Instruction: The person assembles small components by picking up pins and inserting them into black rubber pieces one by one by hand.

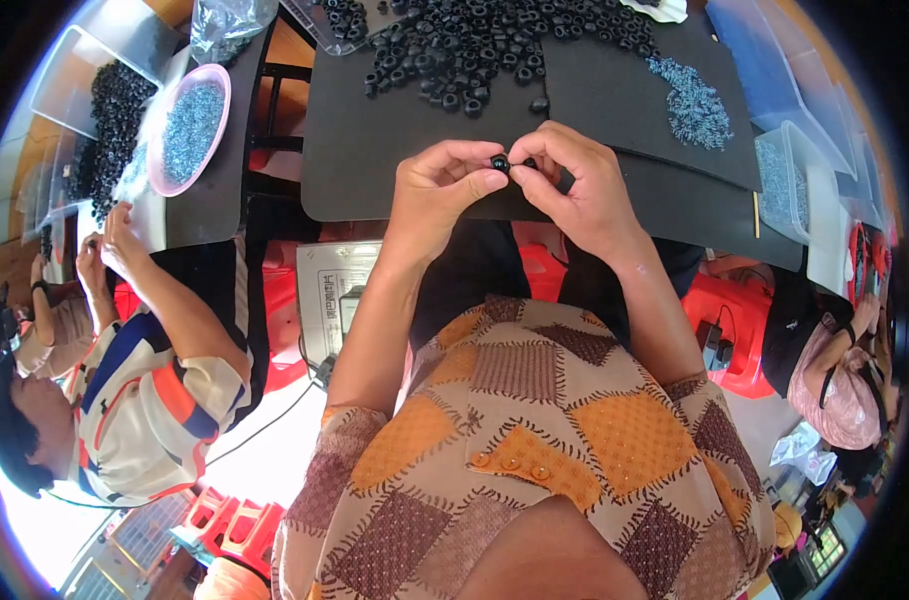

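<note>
Both of my hands are raised over the near edge of the dark table, fingertips almost meeting. My left hand [450, 185] pinches a small round black part [500, 162] between thumb and forefinger, its hollow end showing. Just beside it, my right hand [575, 180] has thumb and forefinger pressed together on a tiny dark piece, mostly hidden by the fingers. Beyond my hands spreads a heap of black ring-like parts [472, 60]. To the right of it lies a pile of tiny bluish pieces [693, 105].
At left, a person [165, 380] works at another table with a pink-rimmed bowl [225, 120] of bluish pieces and a bin of black parts [125, 110]. A clear tub [797, 180] stands at right. Red stools [735, 330] and a metallic box [330, 300] sit below the table.
</note>
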`<state>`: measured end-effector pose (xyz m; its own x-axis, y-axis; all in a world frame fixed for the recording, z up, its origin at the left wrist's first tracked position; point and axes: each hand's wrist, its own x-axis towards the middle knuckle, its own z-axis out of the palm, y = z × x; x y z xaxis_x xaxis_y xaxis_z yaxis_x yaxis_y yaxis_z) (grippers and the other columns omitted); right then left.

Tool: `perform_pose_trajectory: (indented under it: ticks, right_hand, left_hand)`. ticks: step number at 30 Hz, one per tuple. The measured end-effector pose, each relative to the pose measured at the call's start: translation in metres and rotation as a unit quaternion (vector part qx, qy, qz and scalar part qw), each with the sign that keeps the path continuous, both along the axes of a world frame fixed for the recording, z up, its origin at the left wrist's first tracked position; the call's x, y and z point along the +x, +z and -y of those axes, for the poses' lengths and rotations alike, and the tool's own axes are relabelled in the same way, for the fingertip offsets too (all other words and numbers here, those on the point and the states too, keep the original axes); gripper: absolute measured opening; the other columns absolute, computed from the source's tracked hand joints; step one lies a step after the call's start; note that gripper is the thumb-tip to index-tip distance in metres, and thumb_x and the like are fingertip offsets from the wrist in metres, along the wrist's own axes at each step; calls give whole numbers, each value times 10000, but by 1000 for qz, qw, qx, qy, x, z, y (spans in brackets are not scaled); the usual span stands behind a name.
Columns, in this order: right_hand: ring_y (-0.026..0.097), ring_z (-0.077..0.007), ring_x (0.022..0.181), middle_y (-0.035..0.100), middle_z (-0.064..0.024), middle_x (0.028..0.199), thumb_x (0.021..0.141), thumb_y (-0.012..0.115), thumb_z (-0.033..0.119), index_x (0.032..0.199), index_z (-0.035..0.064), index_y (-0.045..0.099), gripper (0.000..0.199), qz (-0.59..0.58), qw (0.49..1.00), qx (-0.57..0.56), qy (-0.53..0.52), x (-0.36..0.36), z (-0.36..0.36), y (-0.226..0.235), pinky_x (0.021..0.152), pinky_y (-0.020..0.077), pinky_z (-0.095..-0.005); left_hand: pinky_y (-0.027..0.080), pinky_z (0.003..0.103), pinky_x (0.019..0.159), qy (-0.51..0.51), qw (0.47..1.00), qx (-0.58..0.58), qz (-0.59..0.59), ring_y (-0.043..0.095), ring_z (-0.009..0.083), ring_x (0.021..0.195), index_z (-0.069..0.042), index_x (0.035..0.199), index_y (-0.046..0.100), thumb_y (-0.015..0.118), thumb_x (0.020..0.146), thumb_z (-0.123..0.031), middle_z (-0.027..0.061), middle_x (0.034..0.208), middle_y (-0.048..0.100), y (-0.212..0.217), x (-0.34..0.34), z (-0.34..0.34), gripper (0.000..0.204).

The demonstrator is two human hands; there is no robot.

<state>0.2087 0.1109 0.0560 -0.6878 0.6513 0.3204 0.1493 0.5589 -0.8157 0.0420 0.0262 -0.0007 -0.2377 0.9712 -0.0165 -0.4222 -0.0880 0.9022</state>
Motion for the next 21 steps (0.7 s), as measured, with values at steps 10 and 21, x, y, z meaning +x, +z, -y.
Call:
perform_pose_trajectory:
  ticks: [10,21]
  right_hand:
    - [578,-168,659,563,-60,805,874,650,52,943,29,608,84,42,998,16,37,-1,-10,0,595,452,-305]
    - [641,-104,672,625,-38,799,870,680,32,1032,21,666,163,-51,988,-142,13,-5,-4,-13,607,494,-238]
  left_hand:
    - [549,283,856,-38,995,-2,94,666,164,921,22,1108,667,728,849,26,92,1002,686,-1,-5,0,266]
    - [552,284,862,-18,996,1,92,671,166,938,26,1118,661,720,858,26,103,1021,695,-4,-4,0,266]
